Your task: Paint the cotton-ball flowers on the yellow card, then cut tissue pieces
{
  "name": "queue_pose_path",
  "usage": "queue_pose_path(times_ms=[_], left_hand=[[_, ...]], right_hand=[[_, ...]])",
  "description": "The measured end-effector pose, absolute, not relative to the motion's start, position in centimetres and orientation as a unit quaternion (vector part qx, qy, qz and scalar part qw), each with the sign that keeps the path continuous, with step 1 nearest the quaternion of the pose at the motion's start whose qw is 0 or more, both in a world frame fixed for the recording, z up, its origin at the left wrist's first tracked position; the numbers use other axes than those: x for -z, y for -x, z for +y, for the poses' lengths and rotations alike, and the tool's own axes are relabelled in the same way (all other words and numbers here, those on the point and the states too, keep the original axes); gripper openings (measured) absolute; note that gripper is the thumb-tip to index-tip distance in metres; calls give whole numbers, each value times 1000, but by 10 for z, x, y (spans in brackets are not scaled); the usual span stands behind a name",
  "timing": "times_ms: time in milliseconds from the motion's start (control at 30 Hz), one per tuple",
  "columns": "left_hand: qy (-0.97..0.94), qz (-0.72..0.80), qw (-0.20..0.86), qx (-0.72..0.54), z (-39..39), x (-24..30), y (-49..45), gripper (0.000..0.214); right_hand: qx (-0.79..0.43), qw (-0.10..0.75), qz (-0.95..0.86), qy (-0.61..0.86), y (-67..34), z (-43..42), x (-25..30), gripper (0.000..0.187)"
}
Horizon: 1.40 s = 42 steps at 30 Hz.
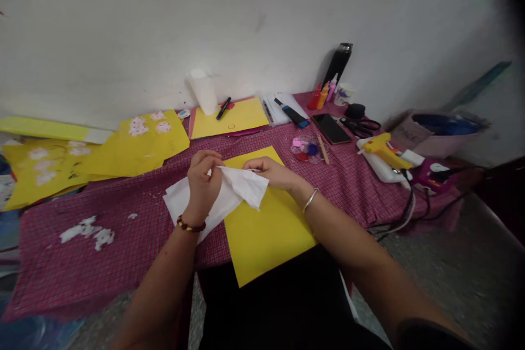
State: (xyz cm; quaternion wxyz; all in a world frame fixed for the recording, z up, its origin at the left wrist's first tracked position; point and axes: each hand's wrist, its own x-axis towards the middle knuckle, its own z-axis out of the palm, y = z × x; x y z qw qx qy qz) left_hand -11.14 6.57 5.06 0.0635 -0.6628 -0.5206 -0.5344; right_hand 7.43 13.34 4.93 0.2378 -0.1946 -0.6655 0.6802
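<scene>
Between my two hands is a sheet of thin white tissue paper (246,186), bunched along its upper edge. My left hand (204,178) pinches its left end, fingers closed. At the other end my right hand (268,171) also has its fingers closed on the tissue. Under it lies more flat white paper (176,202), partly hidden by my left hand and wrist. A blank yellow sheet (270,229) rests on the table below my right hand, its near corner hanging over the front edge.
Torn white scraps (88,232) lie on the checked tablecloth (135,240). Yellow sheets with pink-white blossoms (153,142) are at left. A paint palette (305,149), phone (331,128), scissors (361,127) and yellow glue gun (385,150) with trailing cords stand right. Behind are a tissue roll (204,93) and black bottle (338,63).
</scene>
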Motion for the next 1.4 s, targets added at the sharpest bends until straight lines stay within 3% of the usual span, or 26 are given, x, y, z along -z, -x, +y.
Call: queue_pose_path(times_ms=[233,367,467,600,733,833,933,1067,1233,1400], left_hand=[[560,-559,80,606,67,-50,122,20],[488,-570,77,656,70,-50,132,17],[418,-533,-65,733,75,-49,135,7],[353,-428,-277,785,79,-50,137,9],[344,-371,-330,797,80,-55,140,9],[335,-406,-269,807,80,-57,142,10],[356,-439,-244,788,80,-57,140,19],[392,-436,-256,769,76,-59,135,23],[418,-408,-285,760,69,-66,129,26],[449,-390,-291,750,65,-69,125,36]], right_hand=[[-619,240,-719,207,-81,131,-58,9],[-486,316,-789,204,-83,136,-56,13],[-319,359,-862,162,-82,142,-51,24],[-223,290,-920,139,-80,142,-44,35],[-241,199,-941,128,-79,136,-42,37],[-313,162,-931,99,-79,135,-42,30],[-384,243,-874,172,-78,142,-40,23],[-344,391,-795,312,-75,155,-33,33],[-346,347,-800,345,-68,155,-32,60],[-382,297,-799,356,-63,144,-40,41]])
